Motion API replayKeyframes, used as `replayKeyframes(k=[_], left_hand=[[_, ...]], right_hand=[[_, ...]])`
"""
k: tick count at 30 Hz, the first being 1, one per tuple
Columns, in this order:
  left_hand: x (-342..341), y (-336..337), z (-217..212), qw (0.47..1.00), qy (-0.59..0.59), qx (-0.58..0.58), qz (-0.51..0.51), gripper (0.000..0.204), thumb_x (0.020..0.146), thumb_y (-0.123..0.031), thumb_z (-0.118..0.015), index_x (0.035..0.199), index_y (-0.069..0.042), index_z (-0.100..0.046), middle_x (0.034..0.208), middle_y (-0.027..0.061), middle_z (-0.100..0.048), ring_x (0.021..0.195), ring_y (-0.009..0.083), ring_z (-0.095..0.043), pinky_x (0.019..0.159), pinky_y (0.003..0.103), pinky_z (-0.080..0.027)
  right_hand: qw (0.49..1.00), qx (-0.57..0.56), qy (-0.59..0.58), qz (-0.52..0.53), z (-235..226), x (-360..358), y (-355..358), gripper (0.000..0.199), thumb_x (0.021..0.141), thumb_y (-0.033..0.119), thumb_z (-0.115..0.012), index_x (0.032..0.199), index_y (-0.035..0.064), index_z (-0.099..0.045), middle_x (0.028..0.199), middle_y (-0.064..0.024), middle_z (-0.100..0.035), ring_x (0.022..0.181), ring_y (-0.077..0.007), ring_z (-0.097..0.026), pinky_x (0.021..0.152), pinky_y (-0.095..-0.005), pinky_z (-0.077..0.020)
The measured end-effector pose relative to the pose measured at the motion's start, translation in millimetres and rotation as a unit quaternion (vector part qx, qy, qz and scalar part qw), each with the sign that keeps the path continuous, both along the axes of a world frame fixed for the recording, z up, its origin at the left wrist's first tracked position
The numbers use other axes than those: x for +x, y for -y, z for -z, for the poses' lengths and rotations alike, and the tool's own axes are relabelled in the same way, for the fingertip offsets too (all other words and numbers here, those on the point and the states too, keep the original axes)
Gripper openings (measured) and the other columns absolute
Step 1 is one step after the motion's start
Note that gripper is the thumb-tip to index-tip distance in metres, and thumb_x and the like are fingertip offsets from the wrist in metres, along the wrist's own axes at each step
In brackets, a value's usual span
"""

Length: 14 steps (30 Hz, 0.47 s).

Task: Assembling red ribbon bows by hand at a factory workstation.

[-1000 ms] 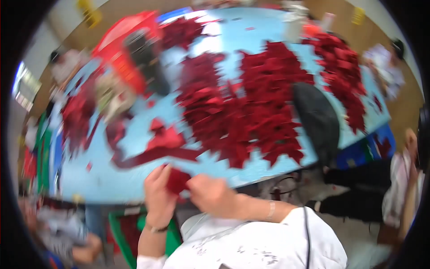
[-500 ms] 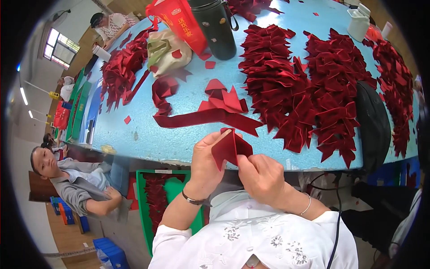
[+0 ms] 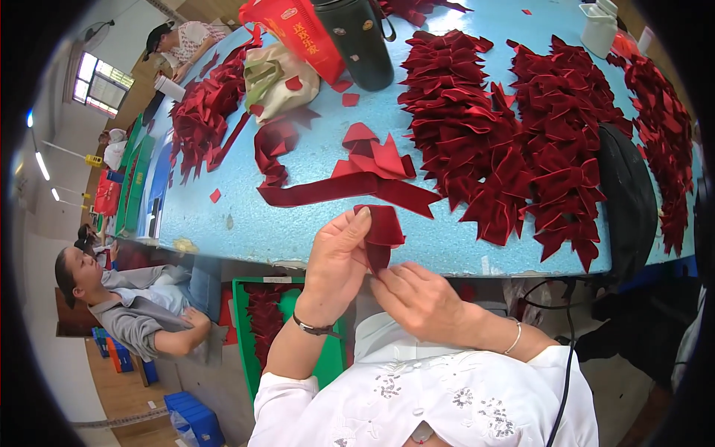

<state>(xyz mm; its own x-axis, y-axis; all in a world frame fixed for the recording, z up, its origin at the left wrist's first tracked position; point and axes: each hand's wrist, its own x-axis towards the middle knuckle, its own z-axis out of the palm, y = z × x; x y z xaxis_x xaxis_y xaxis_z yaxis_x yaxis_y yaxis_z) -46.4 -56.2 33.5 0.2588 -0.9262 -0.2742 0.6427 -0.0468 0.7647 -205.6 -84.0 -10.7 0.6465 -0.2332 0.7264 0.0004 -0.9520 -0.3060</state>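
Just off the table's near edge, my left hand [image 3: 334, 253] pinches a folded dark red velvet ribbon [image 3: 384, 226] between thumb and fingers. My right hand [image 3: 421, 300] is closed at the ribbon's lower end, its fingertips pressed together there. On the table beyond lies a long strip of the same red ribbon [image 3: 320, 191], with a notched end at right. A few loose cut ribbon pieces [image 3: 365, 155] rest behind it. To the right, rows of finished red velvet bows [image 3: 454, 112] lie overlapped in thick piles.
A dark tumbler [image 3: 359, 52], a red bag [image 3: 298, 30] and a cream cloth bundle [image 3: 279, 82] stand at the back of the blue table [image 3: 223, 231]. A black bag [image 3: 625, 201] hangs at right. A green crate [image 3: 242, 320] is below; a person [image 3: 149, 298] sits at left.
The ribbon in my hands has turned from a spread, pointed fold to a loop with a tail hanging down. My right hand has moved slightly down and left.
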Motion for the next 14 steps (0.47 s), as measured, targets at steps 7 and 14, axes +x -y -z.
replayKeyframes(k=[7, 14], left_hand=[[-2, -9, -14, 0.998, 0.059, -0.008, 0.026, 0.014, 0.094, -0.01, -0.06, 0.099, 0.002, -0.065, 0.092, 0.0064, -0.069, 0.079, 0.0099, -0.064, 0.071, 0.025, -0.052], [-15, -11, -13, 0.983, 0.142, 0.049, 0.101, 0.013, 0.091, -0.009, -0.065, 0.094, 0.003, -0.068, 0.083, 0.0067, -0.07, 0.072, 0.0116, -0.065, 0.068, 0.023, -0.053]], right_hand=[[0.971, 0.235, 0.007, -0.039, -21, -40, 23, 0.026, 0.07, 0.003, -0.075, 0.092, -0.0034, -0.062, 0.097, -0.0161, -0.062, 0.08, -0.0246, -0.063, 0.067, -0.0335, -0.051], [0.918, 0.388, 0.078, -0.023, -38, -24, 39, 0.029, 0.075, 0.005, -0.075, 0.1, -0.0001, -0.061, 0.097, -0.0103, -0.064, 0.087, -0.0219, -0.059, 0.08, -0.0304, -0.0462]])
